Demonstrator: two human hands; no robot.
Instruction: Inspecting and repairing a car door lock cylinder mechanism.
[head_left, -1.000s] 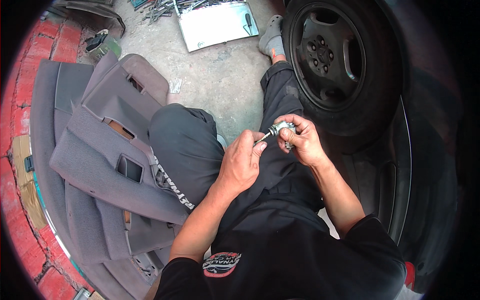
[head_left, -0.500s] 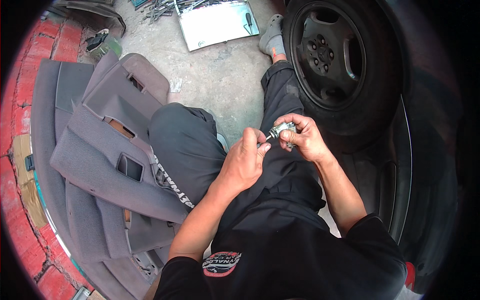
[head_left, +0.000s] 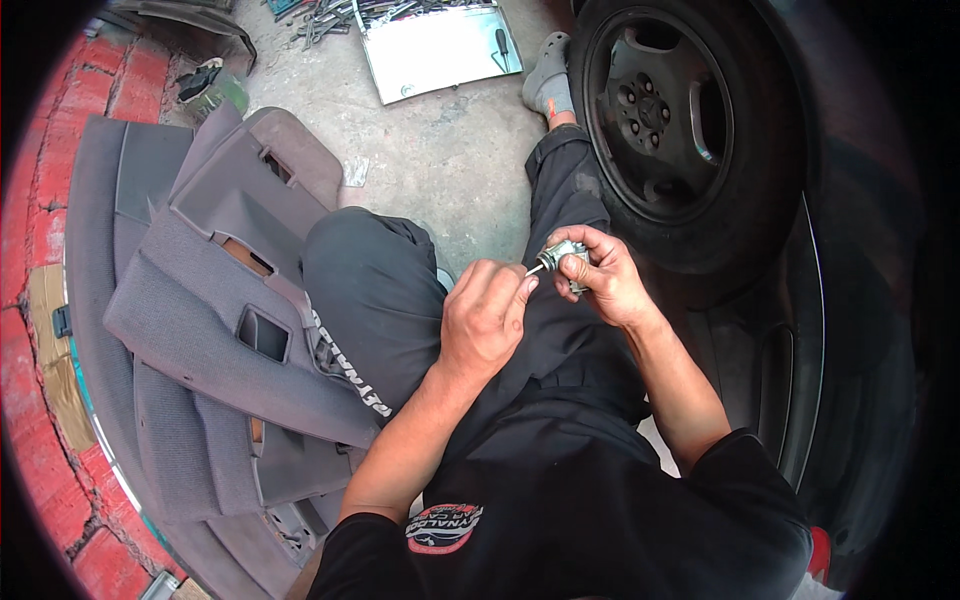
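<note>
My right hand (head_left: 612, 280) is closed round a small silvery metal part (head_left: 568, 262) with a rounded, ringed end, possibly a lock cylinder. A thin metal rod (head_left: 537, 268) runs from that end to my left hand (head_left: 484, 318), whose thumb and fingers pinch it. My left fingers hide the rod's other end, so I cannot tell whether it is a separate tool. Both hands are close together above my dark trousers (head_left: 530, 350).
Grey upholstered car panels (head_left: 230, 310) are stacked at my left against a red brick wall (head_left: 60, 170). To my right is a car wheel (head_left: 655, 110). Ahead, a white tray (head_left: 430, 60) holds a black-handled tool (head_left: 502, 42), with several loose tools (head_left: 330, 20) beside it.
My left hand has shifted slightly left and turned, with its fingers curled more over the rod. My right hand and the metal part stay nearly in place.
</note>
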